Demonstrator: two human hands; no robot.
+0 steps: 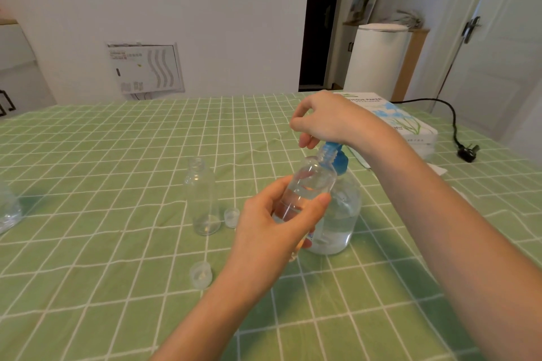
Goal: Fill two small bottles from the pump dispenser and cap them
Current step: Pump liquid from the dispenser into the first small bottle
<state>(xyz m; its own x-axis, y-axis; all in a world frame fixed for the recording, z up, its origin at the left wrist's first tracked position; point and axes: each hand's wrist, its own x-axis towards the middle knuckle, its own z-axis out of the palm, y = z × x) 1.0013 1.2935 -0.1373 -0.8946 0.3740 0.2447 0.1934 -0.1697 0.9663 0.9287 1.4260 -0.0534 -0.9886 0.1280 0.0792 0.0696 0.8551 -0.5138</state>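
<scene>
My left hand (pixel 272 223) grips a small clear bottle (pixel 311 182), tilted, with its open neck right under the blue pump head (pixel 337 155) of the dispenser (pixel 341 214). There is some clear liquid in this bottle. My right hand (pixel 322 120) rests on top of the pump head with curled fingers, hiding most of it. A second small clear bottle (pixel 202 196) stands upright and uncapped to the left. Two clear caps lie on the cloth: one cap (pixel 231 217) beside that bottle, the other cap (pixel 201 274) nearer to me.
A green checked cloth (pixel 102 170) covers the table. A tissue box (pixel 401 123) lies at the back right, with a black cable and plug (pixel 466 151) beyond it. Part of another clear container (pixel 8 211) shows at the left edge.
</scene>
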